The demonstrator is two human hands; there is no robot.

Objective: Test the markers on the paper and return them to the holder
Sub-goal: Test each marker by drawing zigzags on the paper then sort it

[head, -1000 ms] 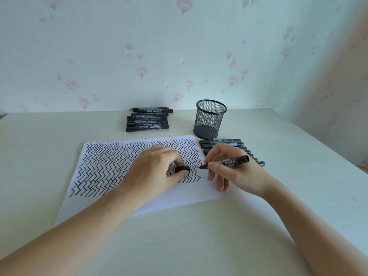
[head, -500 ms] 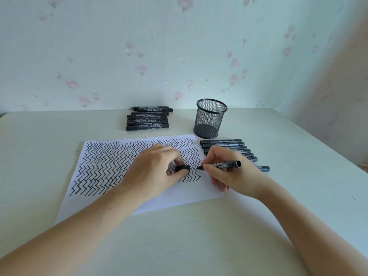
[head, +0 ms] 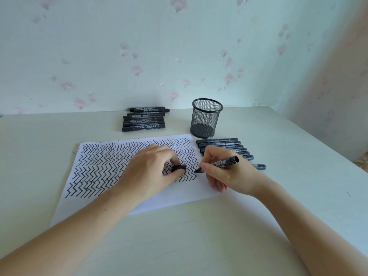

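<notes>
One head-worn view, looking forward and down over a table

The single wide-angle camera sits above and behind the person's forearms, which enter from the bottom corners, and faces the wallpapered wall [head: 179, 46] at the far edge of the table [head: 199, 236]. It is close enough that the left hand [head: 151, 172] and right hand [head: 229, 172] fill the middle of the frame over the paper [head: 95, 166], with the mesh holder [head: 206, 118] just beyond. Straight edges bow towards the frame's borders. No second view shares the scene.
</notes>
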